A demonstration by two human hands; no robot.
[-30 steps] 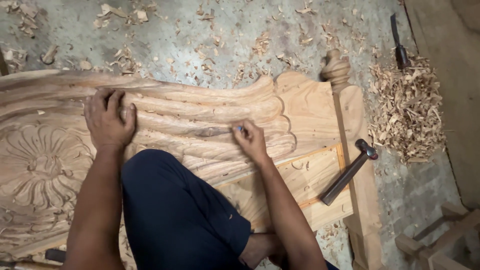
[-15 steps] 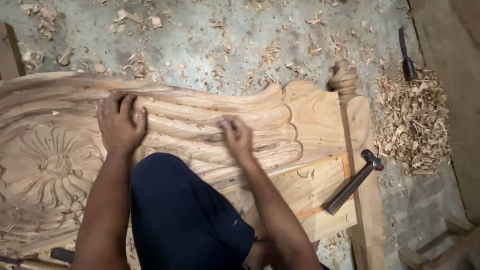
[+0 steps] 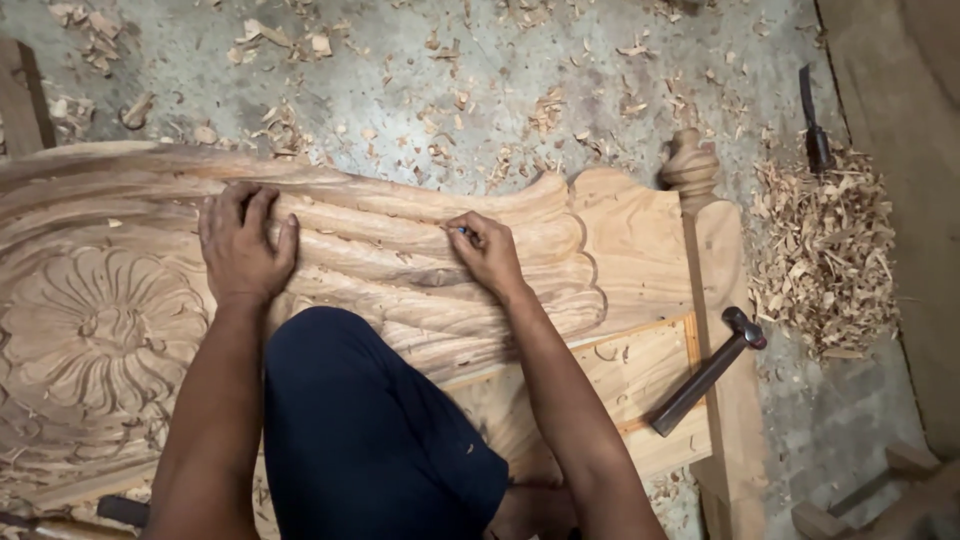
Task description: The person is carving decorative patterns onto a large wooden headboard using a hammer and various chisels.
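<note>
Directly below you lies a large carved wooden panel (image 3: 400, 250), pale timber with long flowing ridges, stretching from 9 o'clock across to about 3 o'clock. Your left hand (image 3: 243, 245) rests flat and open on the ridges at roughly 10 o'clock from the centre of the view, fingers spread and pointing away from you. Your right hand (image 3: 487, 250) sits near the middle of the panel, at about 12 o'clock, fingers curled closed around a small blue-tipped marking tool (image 3: 460, 231) whose tip touches the wood; its exact kind is too small to tell. A carved flower rosette (image 3: 95, 335) lies at 9 o'clock, just left of your left forearm. Your knee in dark blue trousers (image 3: 365, 430) fills 6 o'clock between your arms. A hammer (image 3: 708, 370) lies on the panel's flat part at 4 o'clock, well apart from your right hand. A heap of wood shavings (image 3: 825, 250) sits on the floor at 3 o'clock.
</note>
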